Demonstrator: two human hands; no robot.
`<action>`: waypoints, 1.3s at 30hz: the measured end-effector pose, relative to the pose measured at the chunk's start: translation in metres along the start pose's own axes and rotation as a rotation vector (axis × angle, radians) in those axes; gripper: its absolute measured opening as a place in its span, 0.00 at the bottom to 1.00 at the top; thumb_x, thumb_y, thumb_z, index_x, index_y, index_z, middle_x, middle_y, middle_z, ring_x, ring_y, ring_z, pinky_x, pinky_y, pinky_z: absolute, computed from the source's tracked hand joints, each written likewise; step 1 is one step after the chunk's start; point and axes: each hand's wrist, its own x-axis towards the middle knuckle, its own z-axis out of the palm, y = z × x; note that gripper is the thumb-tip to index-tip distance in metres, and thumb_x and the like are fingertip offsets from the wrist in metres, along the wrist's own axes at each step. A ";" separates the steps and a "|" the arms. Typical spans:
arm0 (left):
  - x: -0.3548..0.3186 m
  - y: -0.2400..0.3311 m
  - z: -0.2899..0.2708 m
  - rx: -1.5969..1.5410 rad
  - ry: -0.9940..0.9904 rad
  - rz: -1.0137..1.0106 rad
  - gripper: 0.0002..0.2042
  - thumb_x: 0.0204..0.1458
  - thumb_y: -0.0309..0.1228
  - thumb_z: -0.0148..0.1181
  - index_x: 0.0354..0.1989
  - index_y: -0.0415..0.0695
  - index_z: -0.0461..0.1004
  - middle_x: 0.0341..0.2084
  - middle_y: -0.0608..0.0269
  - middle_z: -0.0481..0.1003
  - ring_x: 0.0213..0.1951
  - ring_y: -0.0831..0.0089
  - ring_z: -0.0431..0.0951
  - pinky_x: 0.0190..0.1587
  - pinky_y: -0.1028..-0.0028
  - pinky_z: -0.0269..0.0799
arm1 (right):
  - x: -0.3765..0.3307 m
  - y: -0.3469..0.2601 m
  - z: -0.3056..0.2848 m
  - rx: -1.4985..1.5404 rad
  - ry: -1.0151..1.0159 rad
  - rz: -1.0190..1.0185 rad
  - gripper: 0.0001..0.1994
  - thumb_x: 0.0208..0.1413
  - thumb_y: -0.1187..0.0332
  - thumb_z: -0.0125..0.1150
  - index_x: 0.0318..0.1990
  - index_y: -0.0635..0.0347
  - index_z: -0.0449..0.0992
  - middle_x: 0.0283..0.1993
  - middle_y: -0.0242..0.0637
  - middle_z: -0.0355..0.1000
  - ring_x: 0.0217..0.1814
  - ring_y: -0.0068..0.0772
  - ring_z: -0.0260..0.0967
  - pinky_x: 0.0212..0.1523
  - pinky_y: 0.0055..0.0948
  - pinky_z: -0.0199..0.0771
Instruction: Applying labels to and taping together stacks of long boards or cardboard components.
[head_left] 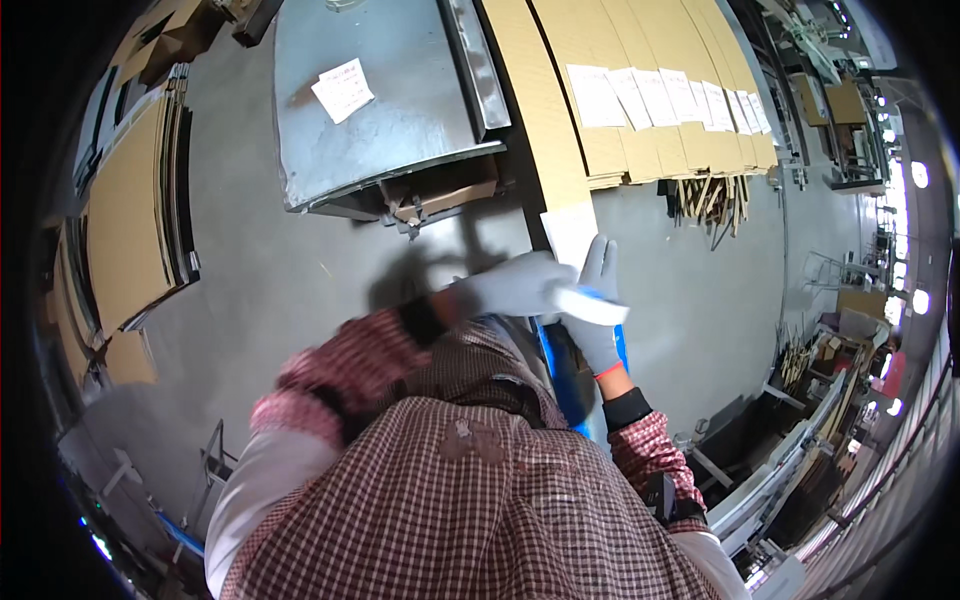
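Observation:
My left hand point(512, 286), in a grey glove and a little blurred, is closed on a white and blue roll point(597, 306) that looks like tape. The roll lies over part of my right hand point(597, 330). This hand, also gloved in grey, has its fingers stretched out along the edge of a white paper sheet point(570, 230). The sheet lies at the near end of a long cardboard strip point(553, 150). Under my hands runs a narrow piece with blue edges point(549, 352), partly hidden by them.
Flat cardboard stacks point(640, 150) with white sheets extend ahead on the right. A metal-topped table point(390, 100) stands ahead on the left, bearing a paper note point(343, 91). More cardboard point(130, 215) leans at far left. Thin strips point(712, 205) lie bundled under the right stack.

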 end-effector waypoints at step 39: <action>-0.020 0.051 0.127 -0.176 0.182 -0.803 0.46 0.53 0.38 0.63 0.71 0.41 0.36 0.54 0.44 0.70 0.56 0.59 0.71 0.58 0.62 0.67 | 0.061 0.086 -0.062 0.085 -1.387 -0.062 0.12 0.42 0.63 0.57 0.30 0.61 0.79 0.28 0.53 0.74 0.30 0.59 0.72 0.33 0.46 0.73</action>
